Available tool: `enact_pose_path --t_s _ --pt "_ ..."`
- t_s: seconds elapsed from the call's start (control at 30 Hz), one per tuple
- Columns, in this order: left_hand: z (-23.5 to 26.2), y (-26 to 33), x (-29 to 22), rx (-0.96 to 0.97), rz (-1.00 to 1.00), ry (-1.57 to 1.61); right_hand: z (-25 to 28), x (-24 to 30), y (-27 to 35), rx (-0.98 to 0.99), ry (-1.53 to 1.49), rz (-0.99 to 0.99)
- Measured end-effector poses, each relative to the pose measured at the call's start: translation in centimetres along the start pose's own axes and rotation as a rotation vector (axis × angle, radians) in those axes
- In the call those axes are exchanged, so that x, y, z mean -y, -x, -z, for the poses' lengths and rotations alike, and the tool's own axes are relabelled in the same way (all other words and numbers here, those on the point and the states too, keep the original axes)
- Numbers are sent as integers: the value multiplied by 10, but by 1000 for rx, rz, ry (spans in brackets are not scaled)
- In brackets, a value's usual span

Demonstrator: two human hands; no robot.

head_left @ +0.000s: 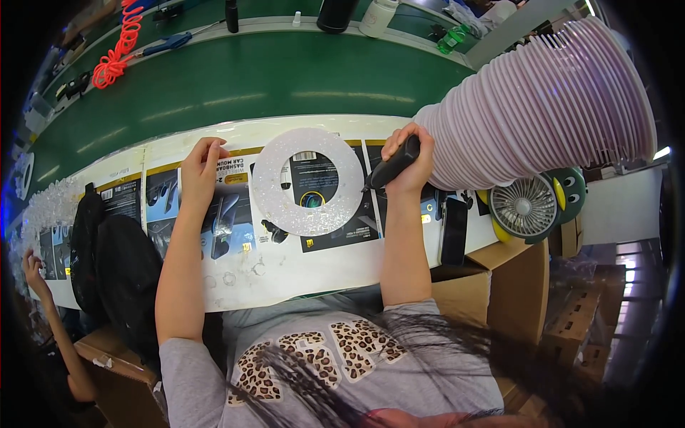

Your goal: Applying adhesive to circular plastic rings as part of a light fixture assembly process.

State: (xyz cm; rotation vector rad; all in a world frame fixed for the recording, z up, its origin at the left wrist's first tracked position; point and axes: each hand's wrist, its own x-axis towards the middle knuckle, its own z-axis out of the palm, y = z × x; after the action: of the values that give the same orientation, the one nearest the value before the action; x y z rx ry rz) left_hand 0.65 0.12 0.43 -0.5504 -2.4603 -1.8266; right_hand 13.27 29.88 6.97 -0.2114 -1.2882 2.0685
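A flat, white, speckled ring (pixel 275 207) lies on the printed sheets covering the worktable. My right hand (pixel 412 160) is wrapped around a thick black handheld tool (pixel 394 164) that tapers to a narrow tip; its exact kind is unclear. The tip meets the right edge of the ring. Left of the ring and apart from it, my left hand (pixel 203 160) hovers with loosely bent fingers, the thumb apart, and nothing visible in it. A tall, leaning stack of pale pinkish rings (pixel 535 103) rises just right of my right hand.
A phone (pixel 454 232) and a small fan (pixel 524 205) sit at the right, above cardboard boxes (pixel 514 285). Black cloth (pixel 118 250) lies at left, near another person's hand (pixel 34 271). A green belt surface (pixel 285 75) runs behind, with a coiled red hose (pixel 110 68) and bottles (pixel 378 18).
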Motion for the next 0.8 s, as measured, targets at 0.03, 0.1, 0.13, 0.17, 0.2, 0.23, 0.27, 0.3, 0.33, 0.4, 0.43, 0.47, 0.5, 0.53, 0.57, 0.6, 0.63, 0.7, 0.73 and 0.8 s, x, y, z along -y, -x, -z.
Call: enact_pose_path --t_s 0.03,0.1,0.13,0.17,0.2,0.23,0.27,0.3,0.33,0.4,0.43,0.47,0.5,0.53,0.57,0.6,0.63,0.7,0.73,0.8 --pt "0 0 0 1 2 -2 0 2 1 -2 -29 -5" --pt "0 0 -1 1 2 -1 0 6 2 -3 -56 -7" --pt "0 0 -1 -2 4 -11 2 8 4 26 -59 -5" --pt "0 0 -2 -2 5 -21 3 10 5 53 -62 0" --pt "0 0 -3 1 2 -17 3 11 5 50 -60 4" --pt "0 0 -4 15 8 -22 1 10 6 86 -117 -8" --pt "1 0 -4 28 15 -29 -2 8 8 121 -176 -22" --pt "1 0 -2 33 12 -28 -6 6 11 115 -219 -59" --pt "1 -1 0 27 10 -13 -11 4 13 110 -218 -54" --pt "0 -2 3 36 2 9 -16 1 16 133 -245 -36" --pt "0 -2 4 28 -1 -4 -17 1 19 151 -211 -31" --pt "0 -2 4 20 -5 -16 -18 -1 19 143 -239 -55" --pt "0 -1 4 24 -5 -22 -17 -2 20 166 -206 -64" --pt "0 -1 4 36 -13 -17 -17 -3 20 188 -173 -72" --pt "1 -1 2 33 3 -5 -19 -5 21 180 -165 -81" --pt "1 0 2 31 18 7 -20 -6 22 173 -164 -73" --pt "1 0 4 34 19 4 -20 -7 22 162 -155 -89" --pt "1 0 4 42 17 6 -22 -6 23 151 -132 -96" --pt "1 -1 3 43 20 5 -21 -6 22 147 -131 -92" --pt "1 -1 3 44 21 2 -21 -6 22 151 -128 -95"
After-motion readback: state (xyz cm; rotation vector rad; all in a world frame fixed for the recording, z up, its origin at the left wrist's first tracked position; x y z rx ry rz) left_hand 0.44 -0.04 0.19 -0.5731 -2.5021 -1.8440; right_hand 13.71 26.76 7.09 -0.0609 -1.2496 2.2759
